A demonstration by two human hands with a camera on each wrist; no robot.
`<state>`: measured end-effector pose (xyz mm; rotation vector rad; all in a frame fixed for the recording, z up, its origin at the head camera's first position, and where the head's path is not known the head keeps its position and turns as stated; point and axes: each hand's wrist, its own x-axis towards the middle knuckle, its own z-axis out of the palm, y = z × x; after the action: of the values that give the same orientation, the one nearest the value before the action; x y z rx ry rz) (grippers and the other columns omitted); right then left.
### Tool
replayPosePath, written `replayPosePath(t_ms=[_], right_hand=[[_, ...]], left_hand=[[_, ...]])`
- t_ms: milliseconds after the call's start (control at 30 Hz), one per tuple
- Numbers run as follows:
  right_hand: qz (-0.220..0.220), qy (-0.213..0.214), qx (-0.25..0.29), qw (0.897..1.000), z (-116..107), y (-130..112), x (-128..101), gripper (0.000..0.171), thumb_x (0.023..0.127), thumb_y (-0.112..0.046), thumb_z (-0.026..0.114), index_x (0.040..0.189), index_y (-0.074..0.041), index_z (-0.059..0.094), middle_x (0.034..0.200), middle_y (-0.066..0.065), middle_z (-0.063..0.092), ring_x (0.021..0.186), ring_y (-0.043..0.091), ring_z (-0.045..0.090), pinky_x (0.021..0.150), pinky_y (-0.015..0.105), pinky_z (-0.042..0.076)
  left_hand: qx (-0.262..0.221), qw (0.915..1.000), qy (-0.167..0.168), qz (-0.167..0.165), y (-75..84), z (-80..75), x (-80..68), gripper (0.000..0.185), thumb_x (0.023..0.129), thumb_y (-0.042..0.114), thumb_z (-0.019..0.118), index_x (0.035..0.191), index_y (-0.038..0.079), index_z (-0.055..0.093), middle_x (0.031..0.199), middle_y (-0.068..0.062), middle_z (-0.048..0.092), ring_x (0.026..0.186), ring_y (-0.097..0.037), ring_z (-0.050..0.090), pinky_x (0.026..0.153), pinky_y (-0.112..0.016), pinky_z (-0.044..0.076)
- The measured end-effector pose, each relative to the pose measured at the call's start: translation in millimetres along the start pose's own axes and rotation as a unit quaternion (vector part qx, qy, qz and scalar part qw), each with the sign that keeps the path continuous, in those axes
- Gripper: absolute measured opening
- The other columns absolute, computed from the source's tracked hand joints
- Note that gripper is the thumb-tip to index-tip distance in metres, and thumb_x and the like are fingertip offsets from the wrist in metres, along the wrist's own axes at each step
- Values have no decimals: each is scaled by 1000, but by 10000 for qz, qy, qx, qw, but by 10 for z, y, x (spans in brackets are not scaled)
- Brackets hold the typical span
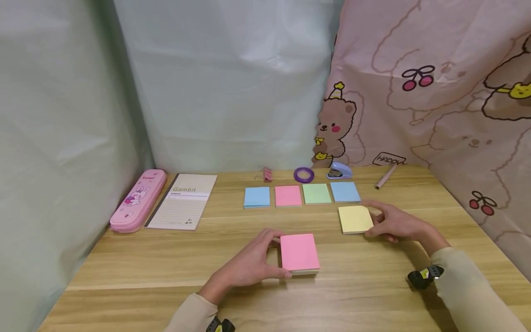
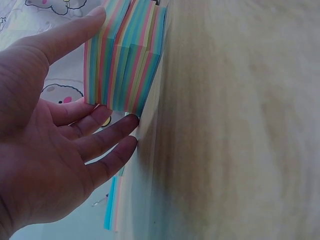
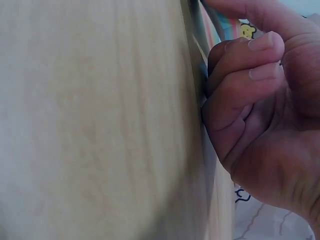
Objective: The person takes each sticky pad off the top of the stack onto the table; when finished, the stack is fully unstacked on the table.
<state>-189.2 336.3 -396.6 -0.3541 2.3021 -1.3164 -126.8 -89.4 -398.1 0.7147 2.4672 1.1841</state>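
Observation:
At the front middle of the table is a thick stack of sticky note pads [image 1: 299,251] with a pink top sheet. In the left wrist view, the sticky note stack [image 2: 122,60] shows striped, multicoloured sides. My left hand [image 1: 253,260] holds it by its left part, thumb at the near edge and fingertips at the far side. A yellow sticky note pad [image 1: 355,219] lies farther right. My right hand [image 1: 396,223] pinches its right side between thumb and index finger. The other fingers [image 3: 245,80] of that hand are curled in close over the tabletop.
Behind the yellow pad, a row holds a blue pad [image 1: 256,197], a pink pad [image 1: 288,195], a green pad [image 1: 317,193] and another blue pad [image 1: 345,192]. Farther back are a binder clip [image 1: 267,174], purple tape [image 1: 304,174], stapler [image 1: 339,171] and pen [image 1: 386,177]. A notebook [image 1: 182,203] and pencil case [image 1: 138,200] lie left.

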Motion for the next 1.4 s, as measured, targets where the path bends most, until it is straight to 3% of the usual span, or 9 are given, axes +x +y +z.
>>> replayPosePath(t_ms=[633, 1000, 1400], right_hand=[[287, 47, -59, 9996, -11, -15, 15, 99, 86, -11, 85, 165, -6, 25, 69, 0, 52, 46, 8, 44, 43, 22, 42], [424, 49, -420, 9982, -9, -96, 8, 100, 85, -11, 85, 166, -10, 25, 70, 2, 51, 48, 11, 46, 46, 23, 42], [-143, -3, -730, 9972, -64, -382, -48, 97, 88, -12, 82, 166, -9, 24, 65, -1, 48, 45, 9, 44, 44, 25, 41]], left_hand=[[-72, 10000, 23, 29, 10, 11, -10, 88, 81, 40, 92, 151, 10, 48, 143, -2, 54, 132, -23, 58, 115, -50, 48], [-40, 10000, 29, 62, -3, 18, -10, 88, 81, 42, 91, 151, 11, 48, 142, -2, 54, 131, -22, 58, 115, -50, 48], [-2, 10000, 29, 25, 0, 17, -12, 89, 81, 43, 91, 151, 11, 47, 143, -2, 54, 132, -21, 58, 114, -50, 48]])
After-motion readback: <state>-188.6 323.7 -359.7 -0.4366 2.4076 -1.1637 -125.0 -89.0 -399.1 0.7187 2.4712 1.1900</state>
